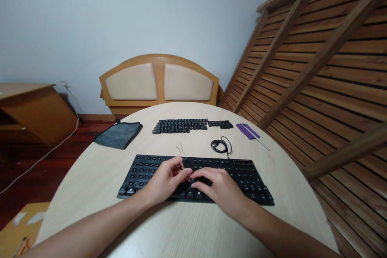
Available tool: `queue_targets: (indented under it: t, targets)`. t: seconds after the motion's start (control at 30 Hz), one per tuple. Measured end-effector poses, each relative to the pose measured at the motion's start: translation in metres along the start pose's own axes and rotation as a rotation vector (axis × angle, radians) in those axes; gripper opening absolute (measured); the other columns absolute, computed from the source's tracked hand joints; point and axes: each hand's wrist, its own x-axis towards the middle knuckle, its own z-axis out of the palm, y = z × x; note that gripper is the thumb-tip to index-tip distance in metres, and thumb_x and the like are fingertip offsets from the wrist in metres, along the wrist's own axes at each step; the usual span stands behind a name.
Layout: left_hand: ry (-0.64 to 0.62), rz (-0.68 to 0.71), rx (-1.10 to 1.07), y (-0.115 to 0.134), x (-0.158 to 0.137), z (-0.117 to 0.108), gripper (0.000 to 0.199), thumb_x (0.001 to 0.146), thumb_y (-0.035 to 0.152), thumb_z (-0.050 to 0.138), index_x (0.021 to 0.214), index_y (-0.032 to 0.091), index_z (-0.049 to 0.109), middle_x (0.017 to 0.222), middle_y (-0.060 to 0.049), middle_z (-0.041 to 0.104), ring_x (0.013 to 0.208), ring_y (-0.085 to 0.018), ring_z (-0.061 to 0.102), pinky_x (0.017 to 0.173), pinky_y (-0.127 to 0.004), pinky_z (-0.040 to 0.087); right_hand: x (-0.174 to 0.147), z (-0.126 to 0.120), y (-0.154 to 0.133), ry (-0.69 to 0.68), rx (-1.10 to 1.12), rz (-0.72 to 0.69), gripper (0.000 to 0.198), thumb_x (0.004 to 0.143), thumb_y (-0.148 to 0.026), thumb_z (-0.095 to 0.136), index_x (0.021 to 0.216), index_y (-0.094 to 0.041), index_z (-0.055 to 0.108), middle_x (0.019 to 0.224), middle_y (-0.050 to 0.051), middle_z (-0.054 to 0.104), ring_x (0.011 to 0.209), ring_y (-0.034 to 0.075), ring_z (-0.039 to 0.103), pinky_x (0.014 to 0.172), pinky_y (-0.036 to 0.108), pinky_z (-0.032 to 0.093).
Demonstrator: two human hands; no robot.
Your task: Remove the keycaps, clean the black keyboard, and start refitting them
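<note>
Keyboard (198,163) on table (193,229), long axis left-right, cable (220,145) edge facing away; its middle is hidden behind both hands. Left hand (165,179) pinches wire tool (184,153), loops pointing away. Right hand (222,185) thumb and index curl close together; can't tell whether they grip anything. Forearms cut off.

— How does the black rectangular plastic keyboard (199,163) look?
— It lies flat; many positions have bare sockets, but some black caps (131,190) sit along its near edge.
— And the thin bent metal wire tool (182,151)?
— It rises above the keyboard's far edge; the lower part is hidden.
— Where are the loose black plastic keycaps (181,125)?
— Beyond the keyboard, in rows, the left group larger.
</note>
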Motion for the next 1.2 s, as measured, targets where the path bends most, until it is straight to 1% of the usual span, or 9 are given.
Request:
queue_targets:
  t: [0.1,0.37,0.53,0.63,0.77,0.87,0.93,1.03,1.2]
  targets:
    - [0.003,0.020,0.073,-0.001,-0.001,0.000,0.023,0.093,0.036,0.061,0.081,0.016,0.061,0.074,-0.001,0.063,0.069,-0.016,0.056,0.065,-0.027,0.044,-0.002,0.001,0.002,0.007,-0.050,-0.020,0.016,0.084,-0.018,0.075,0.098,-0.023,0.072,0.098,-0.001,0.077,0.089,0.017,0.072,0.082,0.027,0.054]
    - [0.010,0.115,0.301,0.007,-0.003,0.001,0.023,0.093,0.028,0.057,0.074,0.016,0.057,0.068,0.001,0.056,0.064,-0.013,0.047,0.059,-0.024,0.035,-0.003,0.004,0.012,-0.013,-0.238,-0.207,0.011,0.091,-0.026,0.068,0.099,-0.018,0.069,0.094,0.005,0.076,0.089,0.020,0.072,0.082,0.030,0.055]
    - [0.033,0.090,0.333,0.006,-0.004,0.003,0.023,0.094,0.030,0.055,0.074,0.017,0.056,0.069,0.001,0.058,0.065,-0.014,0.049,0.060,-0.025,0.035,-0.002,-0.001,0.008,-0.092,-0.237,-0.111,0.018,0.087,-0.031,0.072,0.102,-0.021,0.070,0.101,0.004,0.077,0.093,0.021,0.073,0.084,0.032,0.054]
    - [0.092,0.024,0.294,0.001,-0.002,0.002,0.023,0.093,0.034,0.056,0.076,0.018,0.055,0.067,0.001,0.056,0.064,-0.015,0.049,0.059,-0.025,0.035,0.004,-0.014,0.007,-0.058,-0.196,-0.047,0.017,0.088,-0.031,0.072,0.104,-0.025,0.070,0.102,0.000,0.077,0.093,0.019,0.072,0.084,0.030,0.052]
    - [0.131,-0.011,0.306,-0.003,-0.001,0.002,0.023,0.093,0.033,0.057,0.075,0.019,0.053,0.067,0.002,0.056,0.064,-0.015,0.049,0.059,-0.027,0.035,0.030,-0.037,0.018,0.034,-0.233,-0.019,0.012,0.088,-0.027,0.071,0.100,-0.023,0.070,0.100,0.000,0.074,0.094,0.017,0.069,0.084,0.029,0.050]
    - [0.130,-0.006,0.349,-0.002,0.000,0.002,0.023,0.093,0.033,0.057,0.075,0.019,0.053,0.070,0.001,0.058,0.065,-0.015,0.050,0.061,-0.027,0.035,0.062,-0.047,0.035,0.033,-0.352,-0.014,0.013,0.085,-0.023,0.074,0.098,-0.020,0.070,0.099,0.003,0.072,0.091,0.017,0.066,0.081,0.028,0.047]
    - [0.125,-0.006,0.360,-0.002,0.000,0.002,0.023,0.094,0.033,0.056,0.076,0.019,0.053,0.071,0.001,0.059,0.066,-0.015,0.050,0.062,-0.028,0.035,0.085,-0.047,0.048,0.014,-0.456,0.047,0.014,0.084,-0.024,0.074,0.097,-0.019,0.071,0.097,0.004,0.071,0.090,0.017,0.064,0.080,0.028,0.046]
    - [0.116,-0.017,0.367,-0.002,0.001,0.001,0.023,0.094,0.033,0.055,0.077,0.019,0.053,0.071,0.001,0.058,0.067,-0.016,0.051,0.062,-0.028,0.035,0.114,-0.042,0.067,0.009,-0.497,0.098,0.014,0.083,-0.020,0.073,0.097,-0.018,0.073,0.096,0.005,0.072,0.088,0.019,0.065,0.081,0.028,0.046]
    - [0.110,-0.019,0.371,-0.003,0.001,0.000,0.023,0.094,0.034,0.055,0.078,0.019,0.053,0.071,0.001,0.058,0.069,-0.016,0.052,0.063,-0.028,0.036,0.142,-0.036,0.085,0.004,-0.535,0.156,0.018,0.084,-0.018,0.069,0.101,-0.016,0.074,0.105,0.009,0.074,0.100,0.022,0.066,0.088,0.029,0.045]
